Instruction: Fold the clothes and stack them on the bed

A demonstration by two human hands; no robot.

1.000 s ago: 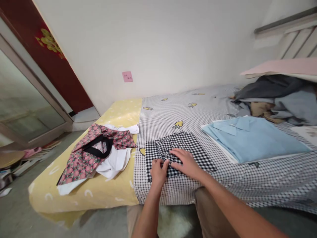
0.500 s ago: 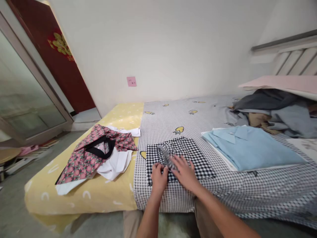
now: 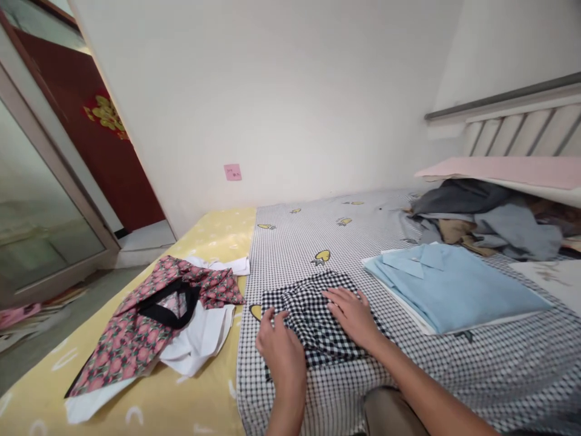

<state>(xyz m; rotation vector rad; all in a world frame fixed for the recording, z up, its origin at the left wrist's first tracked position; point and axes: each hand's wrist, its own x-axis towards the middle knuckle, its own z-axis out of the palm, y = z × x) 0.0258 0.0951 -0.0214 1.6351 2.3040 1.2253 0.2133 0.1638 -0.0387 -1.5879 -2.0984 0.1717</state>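
Observation:
A black-and-white checked garment [image 3: 313,318] lies folded on the bed's small-check sheet [image 3: 363,387] right in front of me. My left hand [image 3: 280,346] rests on its left edge, fingers curled and pressing down on the cloth. My right hand [image 3: 351,313] lies flat on the garment's right half, fingers stretched out toward the left. Neither hand lifts the cloth off the bed.
A folded light-blue shirt [image 3: 449,284] lies to the right. A heap of grey and tan clothes [image 3: 481,218] sits by the headboard [image 3: 512,130]. A pink floral garment [image 3: 149,315] on white cloth [image 3: 200,339] lies left on the yellow sheet [image 3: 213,236].
The checked garment has been folded narrower. My left hand slid down to its left edge and my right hand shifted right, flattening it. The camera moved closer to the bed.

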